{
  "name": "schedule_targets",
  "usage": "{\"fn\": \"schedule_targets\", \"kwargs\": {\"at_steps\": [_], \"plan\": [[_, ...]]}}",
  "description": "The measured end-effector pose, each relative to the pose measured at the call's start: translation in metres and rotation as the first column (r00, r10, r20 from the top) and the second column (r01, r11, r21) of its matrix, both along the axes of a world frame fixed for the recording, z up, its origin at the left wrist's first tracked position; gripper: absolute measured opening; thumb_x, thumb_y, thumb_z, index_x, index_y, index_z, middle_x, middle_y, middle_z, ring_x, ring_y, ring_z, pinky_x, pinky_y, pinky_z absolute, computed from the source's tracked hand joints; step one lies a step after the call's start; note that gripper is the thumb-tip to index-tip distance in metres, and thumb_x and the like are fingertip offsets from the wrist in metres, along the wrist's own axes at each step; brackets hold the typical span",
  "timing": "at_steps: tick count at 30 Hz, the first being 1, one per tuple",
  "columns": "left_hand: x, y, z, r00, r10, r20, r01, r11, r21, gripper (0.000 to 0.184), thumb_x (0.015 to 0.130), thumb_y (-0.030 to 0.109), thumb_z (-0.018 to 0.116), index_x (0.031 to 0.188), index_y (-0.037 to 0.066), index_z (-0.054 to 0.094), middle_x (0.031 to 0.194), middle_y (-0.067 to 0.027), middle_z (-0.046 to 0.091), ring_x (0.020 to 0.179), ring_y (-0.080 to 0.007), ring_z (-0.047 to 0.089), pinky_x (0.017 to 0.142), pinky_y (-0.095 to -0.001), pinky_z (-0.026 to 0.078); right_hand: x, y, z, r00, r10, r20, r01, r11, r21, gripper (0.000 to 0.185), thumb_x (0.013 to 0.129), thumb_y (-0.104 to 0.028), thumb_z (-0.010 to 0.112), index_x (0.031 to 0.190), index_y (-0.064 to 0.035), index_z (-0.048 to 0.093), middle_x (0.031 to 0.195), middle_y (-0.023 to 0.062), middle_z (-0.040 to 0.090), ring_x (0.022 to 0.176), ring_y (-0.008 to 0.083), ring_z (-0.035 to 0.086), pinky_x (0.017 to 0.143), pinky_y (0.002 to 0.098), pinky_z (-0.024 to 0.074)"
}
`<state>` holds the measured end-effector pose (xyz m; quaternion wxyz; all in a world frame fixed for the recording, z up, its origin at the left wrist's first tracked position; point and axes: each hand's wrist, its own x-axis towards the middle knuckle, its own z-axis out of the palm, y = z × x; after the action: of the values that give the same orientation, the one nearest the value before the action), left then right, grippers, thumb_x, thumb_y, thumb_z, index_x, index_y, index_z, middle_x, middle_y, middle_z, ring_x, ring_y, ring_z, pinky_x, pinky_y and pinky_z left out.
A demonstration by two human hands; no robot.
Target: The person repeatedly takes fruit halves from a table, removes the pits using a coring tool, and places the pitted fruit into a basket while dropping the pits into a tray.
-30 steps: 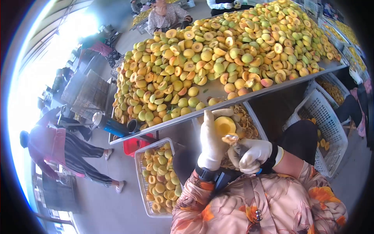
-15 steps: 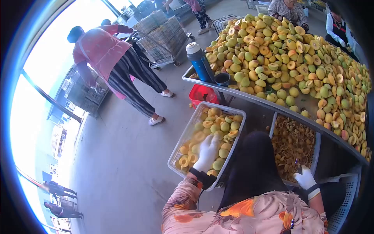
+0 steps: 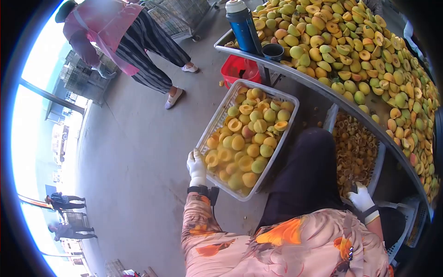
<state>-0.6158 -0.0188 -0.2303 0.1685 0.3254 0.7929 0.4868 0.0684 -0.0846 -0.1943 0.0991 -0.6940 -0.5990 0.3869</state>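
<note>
My left hand, in a white glove, has its fingers closed on the left rim of a white plastic crate. Halved yellow-green fruits, like peaches or apricots, fill that crate. My right hand, gloved too, is closed at the near edge of a second bin. A small dark thing shows at its fingers, too small to name. Brown pits and scraps lie in this bin, partly under the metal table. My knee is between the two containers.
A metal table bears a large heap of halved fruit. On its corner stand a blue flask and a dark cup. Below is a red bucket. A person in pink stands ahead left, near stacked crates.
My left hand has moved from among the fruit to the crate's left rim. My right hand stays by the pit bin. The view has tilted down, and the crate sits higher in it.
</note>
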Motion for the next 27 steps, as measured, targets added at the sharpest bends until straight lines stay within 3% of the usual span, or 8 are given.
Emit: {"fn": "schedule_targets", "kwargs": {"at_steps": [2, 5, 10, 12, 15, 21, 25, 27], "plan": [[0.003, 0.003, -0.006, 0.993, -0.009, -0.119, 0.005, 0.999, -0.036, 0.04, 0.103, 0.038, 0.059, 0.101, 0.0, 0.07, 0.08, -0.0041, 0.066, 0.072, -0.0158, 0.06, 0.067, -0.031, 0.049, -0.01, 0.004, 0.017, 1.0, 0.015, 0.003, -0.015, 1.0, -0.026, 0.05, 0.081, -0.018, 0.068, 0.124, 0.0063, 0.059, 0.108, 0.0288, 0.07, 0.104, 0.0416, 0.067, 0.092, 0.0437, 0.0526], [0.018, -0.005, -0.009, 0.939, -0.112, -0.324, 0.043, 0.976, -0.212, 0.048, 0.102, 0.041, 0.053, 0.123, -0.001, 0.065, 0.116, -0.0218, 0.069, 0.107, -0.0362, 0.066, 0.093, -0.0431, 0.051, -0.008, 0.002, 0.017, 0.999, 0.001, -0.042, -0.002, 1.0, -0.027, 0.049, 0.081, -0.018, 0.068, 0.123, 0.0067, 0.06, 0.109, 0.0286, 0.069, 0.105, 0.0417, 0.067, 0.091, 0.0435, 0.053], [0.066, -0.041, 0.0, 0.798, -0.528, -0.291, 0.114, 0.606, -0.787, 0.069, 0.1, 0.043, 0.051, 0.156, 0.005, 0.035, 0.161, -0.0225, 0.036, 0.138, -0.0381, 0.049, 0.115, -0.05, 0.033, -0.019, 0.0, 0.033, 0.997, -0.075, 0.009, 0.075, 0.99, -0.117, 0.046, 0.082, -0.018, 0.067, 0.12, 0.0057, 0.06, 0.108, 0.028, 0.069, 0.105, 0.0425, 0.067, 0.09, 0.0442, 0.053], [0.073, -0.055, -0.014, 0.74, -0.577, -0.346, 0.078, 0.584, -0.808, 0.073, 0.1, 0.042, 0.047, 0.16, 0.006, 0.026, 0.167, -0.0185, 0.024, 0.143, -0.0361, 0.044, 0.12, -0.0534, 0.024, -0.018, 0.003, 0.017, 0.997, -0.075, 0.007, 0.075, 0.992, -0.097, 0.045, 0.081, -0.017, 0.067, 0.119, 0.0051, 0.06, 0.107, 0.0283, 0.069, 0.104, 0.0437, 0.067, 0.089, 0.045, 0.0532], [0.07, -0.04, -0.013, 0.743, -0.606, -0.284, 0.06, 0.483, -0.873, 0.073, 0.1, 0.039, 0.048, 0.161, 0.007, 0.023, 0.169, -0.0148, 0.022, 0.152, -0.0314, 0.03, 0.122, -0.0588, 0.016, -0.011, 0.006, 0.003, 0.999, -0.04, 0.001, 0.04, 0.995, -0.094, 0.047, 0.078, -0.016, 0.068, 0.12, 0.0041, 0.06, 0.108, 0.0297, 0.068, 0.107, 0.0454, 0.065, 0.091, 0.0463, 0.0527], [0.061, -0.042, -0.032, 0.654, -0.626, -0.425, 0.062, 0.604, -0.794, 0.07, 0.101, 0.043, 0.048, 0.162, 0.016, 0.026, 0.167, -0.0118, 0.028, 0.145, -0.034, 0.038, 0.121, -0.0583, 0.018, -0.017, 0.005, -0.005, 0.996, 0.004, 0.088, 0.005, 0.996, -0.093, 0.061, 0.078, -0.019, 0.068, 0.133, 0.0037, 0.057, 0.124, 0.0321, 0.064, 0.121, 0.0464, 0.059, 0.105, 0.0453, 0.0471], [0.052, -0.036, -0.012, 0.657, -0.688, -0.307, 0.079, 0.468, -0.88, 0.077, 0.098, 0.048, 0.052, 0.163, 0.02, 0.023, 0.166, -0.0101, 0.03, 0.143, -0.033, 0.043, 0.121, -0.058, 0.02, -0.005, 0.003, -0.022, 1.0, 0.01, -0.02, -0.01, 0.999, -0.031, 0.064, 0.077, -0.022, 0.07, 0.134, 0.0049, 0.057, 0.128, 0.0316, 0.063, 0.125, 0.0463, 0.057, 0.108, 0.0449, 0.0453], [0.061, -0.022, 0.015, 0.668, -0.681, -0.301, 0.01, 0.413, -0.911, 0.072, 0.094, 0.048, 0.056, 0.158, 0.02, 0.036, 0.16, -0.0115, 0.041, 0.137, -0.0339, 0.05, 0.114, -0.0575, 0.03, 0.0, 0.0, -0.005, 0.999, -0.026, -0.03, 0.026, 1.0, 0.003, 0.061, 0.077, -0.024, 0.072, 0.128, 0.0065, 0.059, 0.122, 0.0309, 0.066, 0.119, 0.0454, 0.061, 0.103, 0.0449, 0.0483]]}}
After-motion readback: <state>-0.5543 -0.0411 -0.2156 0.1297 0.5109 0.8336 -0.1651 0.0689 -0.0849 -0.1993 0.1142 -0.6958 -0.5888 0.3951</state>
